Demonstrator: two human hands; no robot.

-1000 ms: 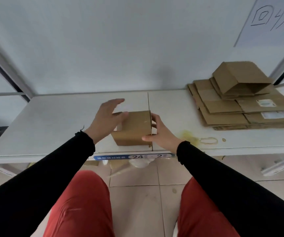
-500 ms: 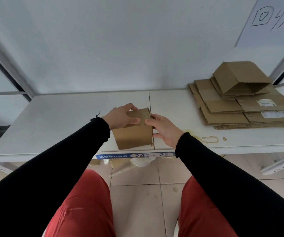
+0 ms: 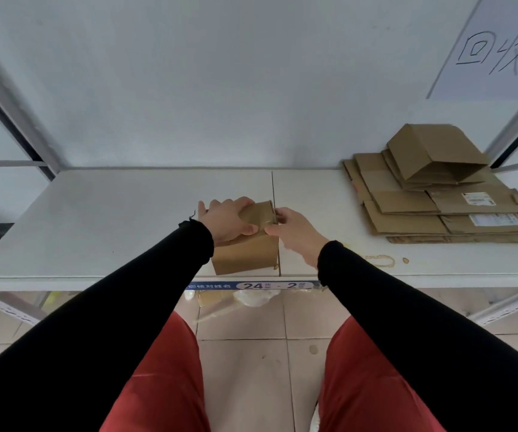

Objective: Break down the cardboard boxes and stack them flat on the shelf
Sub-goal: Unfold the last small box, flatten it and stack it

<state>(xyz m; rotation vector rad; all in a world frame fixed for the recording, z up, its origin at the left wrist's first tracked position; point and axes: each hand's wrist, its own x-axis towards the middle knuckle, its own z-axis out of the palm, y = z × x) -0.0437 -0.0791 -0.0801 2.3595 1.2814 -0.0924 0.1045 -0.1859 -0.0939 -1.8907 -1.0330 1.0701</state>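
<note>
Small cardboard box [image 3: 245, 251] stands upright on the white shelf [image 3: 111, 219], at the front edge near the middle, just left of the seam between the two shelf panels. Top looks taped shut, tape glossy. Left hand [image 3: 224, 221] lies over the box top from the left side, fingers curled down on it and thumb on the near top edge, holding it. Right hand [image 3: 295, 233] is at the box's top right corner, fingertips pinching at the edge there; what exactly they pinch is too small to tell. Both arms in black sleeves. Stack of flattened boxes [image 3: 444, 210] lies well apart at the right end of the shelf, one half-collapsed box [image 3: 435, 152] on top. Blue shelf label [image 3: 251, 285] on the front lip below the box. Handwritten paper sign [image 3: 501, 51] on wall, upper right.
</note>
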